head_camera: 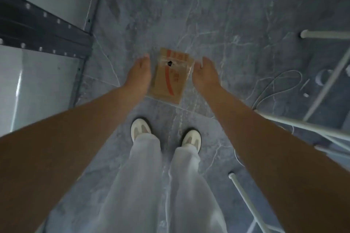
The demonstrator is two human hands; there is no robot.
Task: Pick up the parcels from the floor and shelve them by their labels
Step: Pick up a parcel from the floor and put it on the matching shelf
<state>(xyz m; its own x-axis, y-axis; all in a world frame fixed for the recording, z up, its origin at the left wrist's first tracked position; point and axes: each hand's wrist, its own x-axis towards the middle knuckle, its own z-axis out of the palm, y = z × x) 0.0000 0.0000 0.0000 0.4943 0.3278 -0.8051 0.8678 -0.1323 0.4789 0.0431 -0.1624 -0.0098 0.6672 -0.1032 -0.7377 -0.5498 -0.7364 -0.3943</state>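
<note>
Looking straight down here: both bare arms are stretched out toward a brown cardboard parcel (171, 76) lying flat on the grey marbled floor (227, 15), just ahead of the person's white shoes (141, 128). The parcel has orange-red printing and a strip of clear tape across its upper part, with a small dark spot on the tape, and it sits across a tile joint. The left hand (139, 73) is on the parcel's left side, its fingers (144, 60) held together and pointing away from the body, and its edge overlaps the parcel's left side in the view; honestly can't tell if it's actually touching. The right hand (205, 73) is on the other side, palm turned inward, fingers loosely spread and curled a bit, right by the parcel's top right corner, not closed on anything. So neither hand grips the parcel. On the left there's a grey metal shelving unit (37, 24) with a dark perforated beam and pale panels. On the right, some white tube frame (303, 125) and a thin white cable (280, 81) looped on the floor. Light trousers (144, 176) fill the bottom middle.
</note>
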